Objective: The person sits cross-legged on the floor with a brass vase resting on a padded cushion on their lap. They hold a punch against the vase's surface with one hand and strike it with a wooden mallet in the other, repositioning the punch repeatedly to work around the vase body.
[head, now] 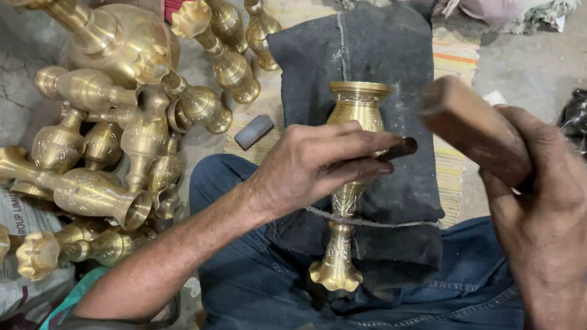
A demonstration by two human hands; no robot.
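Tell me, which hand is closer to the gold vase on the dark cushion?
Left. The left hand lies right over the brass vase, holding a thin tool against it. The right hand is off to its right, raised, gripping a wooden block.

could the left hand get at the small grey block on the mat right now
Probably yes. The grey block lies bare on the striped mat, just beyond the left hand, nothing between them. But that hand grips a thin dark tool over the brass vase.

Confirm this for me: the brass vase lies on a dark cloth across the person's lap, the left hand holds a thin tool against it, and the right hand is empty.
Not quite. The head view shows the right hand gripping a wooden block, not empty. The rest stands: the brass vase lies on the dark cloth across the lap, and the left hand holds a thin tool against it.
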